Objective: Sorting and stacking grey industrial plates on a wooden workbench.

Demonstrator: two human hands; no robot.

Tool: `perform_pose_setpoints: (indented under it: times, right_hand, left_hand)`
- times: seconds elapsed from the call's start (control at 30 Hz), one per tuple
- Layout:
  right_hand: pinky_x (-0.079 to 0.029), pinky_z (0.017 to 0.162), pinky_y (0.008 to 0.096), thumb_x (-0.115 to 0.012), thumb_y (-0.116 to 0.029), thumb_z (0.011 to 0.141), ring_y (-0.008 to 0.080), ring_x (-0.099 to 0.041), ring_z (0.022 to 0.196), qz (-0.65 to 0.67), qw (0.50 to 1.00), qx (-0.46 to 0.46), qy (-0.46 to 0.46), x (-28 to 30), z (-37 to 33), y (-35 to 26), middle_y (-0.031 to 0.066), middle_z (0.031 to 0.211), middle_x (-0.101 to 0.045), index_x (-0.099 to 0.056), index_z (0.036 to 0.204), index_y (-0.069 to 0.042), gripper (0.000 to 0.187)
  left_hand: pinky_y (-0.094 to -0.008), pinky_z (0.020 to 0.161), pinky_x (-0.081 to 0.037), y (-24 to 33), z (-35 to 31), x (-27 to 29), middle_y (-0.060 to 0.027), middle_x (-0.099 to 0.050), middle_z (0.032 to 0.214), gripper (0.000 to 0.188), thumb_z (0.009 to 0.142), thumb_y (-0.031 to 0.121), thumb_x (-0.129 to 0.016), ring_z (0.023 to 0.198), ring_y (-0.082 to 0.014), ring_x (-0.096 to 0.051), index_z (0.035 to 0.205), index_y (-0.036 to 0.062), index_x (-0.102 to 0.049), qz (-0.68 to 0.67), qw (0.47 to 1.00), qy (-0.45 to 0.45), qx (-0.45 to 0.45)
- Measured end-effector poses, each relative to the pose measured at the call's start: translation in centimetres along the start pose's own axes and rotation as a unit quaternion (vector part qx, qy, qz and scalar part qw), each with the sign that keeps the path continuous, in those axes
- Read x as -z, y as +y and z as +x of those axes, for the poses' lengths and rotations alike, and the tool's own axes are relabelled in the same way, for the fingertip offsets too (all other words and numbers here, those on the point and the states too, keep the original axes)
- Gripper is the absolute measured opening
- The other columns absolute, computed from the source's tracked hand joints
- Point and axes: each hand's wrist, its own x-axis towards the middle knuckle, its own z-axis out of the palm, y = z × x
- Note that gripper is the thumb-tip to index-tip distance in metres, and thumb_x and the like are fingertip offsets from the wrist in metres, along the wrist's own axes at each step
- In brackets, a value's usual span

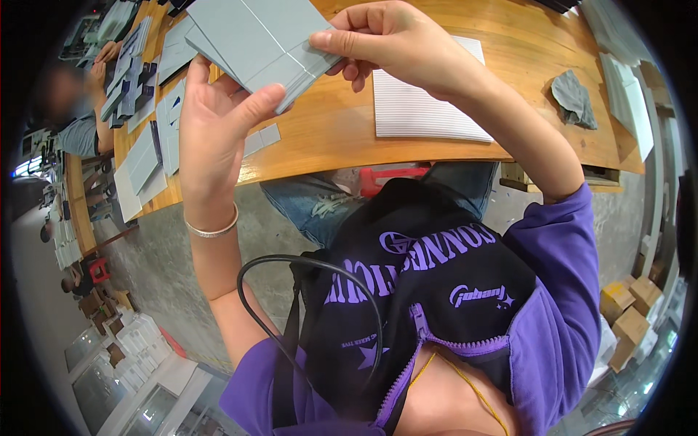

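Both my hands hold a stack of grey cards (254,45) above the wooden table (313,156). Thin pale lines cross the top card, and the sheets fan slightly apart at the left edge. My left hand (218,116) grips the stack's lower left, thumb along its near edge and fingers mostly hidden behind. With the thumb on top, my right hand (385,40) pinches the right corner, its fingers curled underneath. A white ribbed sheet (429,109) lies on the table below my right forearm.
A crumpled grey cloth (574,99) lies at the table's right. Grey sheets (142,163) and dark-edged pieces lie along the left side, where another person's arm (105,109) reaches in. A small pale strip (263,138) sits near the front edge. Cardboard boxes (631,323) stand at lower right.
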Motion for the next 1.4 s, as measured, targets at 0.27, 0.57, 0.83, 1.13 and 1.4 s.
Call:
perform_pose_setpoints:
  times: [0.27, 0.57, 0.83, 1.13, 1.4]
  right_hand:
    - [-0.048, 0.061, 0.0218, -0.057, -0.026, 0.094, 0.0090, -0.058, 0.065, -0.019, 0.999, 0.041, 0.007, 0.1, -0.6, -0.4, 0.0028, 0.076, -0.061, -0.058, 0.089, 0.001, 0.027]
    - [-0.048, 0.061, 0.0222, -0.056, -0.024, 0.095, 0.0089, -0.058, 0.066, 0.000, 0.997, 0.070, 0.008, 0.4, -0.6, 0.4, 0.0034, 0.078, -0.062, -0.058, 0.095, 0.002, 0.026]
    - [-0.051, 0.059, 0.0244, -0.057, -0.016, 0.094, 0.0107, -0.060, 0.070, -0.005, 0.994, 0.101, 0.039, 0.0, -1.0, -0.6, 0.0070, 0.083, -0.064, -0.049, 0.114, 0.005, 0.031]
    - [-0.050, 0.071, 0.0236, -0.060, -0.016, 0.092, 0.0109, -0.061, 0.082, -0.015, 0.986, 0.163, 0.038, 0.7, 0.1, 1.0, 0.0075, 0.095, -0.065, -0.055, 0.111, 0.007, 0.030]
    - [-0.048, 0.080, 0.0263, -0.063, -0.017, 0.089, 0.0128, -0.059, 0.089, 0.065, 0.993, 0.069, 0.065, 1.4, 0.6, 1.5, 0.0065, 0.099, -0.064, -0.059, 0.114, 0.003, 0.032]
  left_hand:
    - [-0.0299, 0.075, -0.055, 0.1, -0.3, -0.7, -0.0157, -0.064, 0.102, 0.054, 0.082, -0.001, -0.067, 0.091, -0.0182, -0.063, 0.127, -0.0038, -0.037, 0.007, 0.999, 0.029, 0.021]
    - [-0.0264, 0.069, -0.053, -0.6, 0.0, -1.5, -0.0145, -0.065, 0.097, 0.057, 0.079, 0.001, -0.072, 0.085, -0.0163, -0.064, 0.125, -0.0038, -0.038, 0.039, 0.998, 0.028, -0.044]
    - [-0.0259, 0.066, -0.054, -1.2, 0.0, -1.1, -0.0138, -0.066, 0.093, 0.051, 0.081, 0.004, -0.071, 0.081, -0.0154, -0.065, 0.121, -0.0035, -0.040, 0.042, 0.998, 0.050, -0.023]
    - [-0.0270, 0.068, -0.056, -1.9, 0.0, -1.0, -0.0140, -0.066, 0.094, 0.051, 0.083, 0.006, -0.070, 0.083, -0.0157, -0.065, 0.123, -0.0025, -0.039, 0.010, 0.998, 0.058, -0.003]
    - [-0.0266, 0.068, -0.055, -3.4, -0.3, -0.4, -0.0138, -0.065, 0.099, 0.051, 0.084, 0.007, -0.069, 0.086, -0.0152, -0.064, 0.125, -0.0005, -0.038, -0.037, 0.998, 0.049, 0.004]
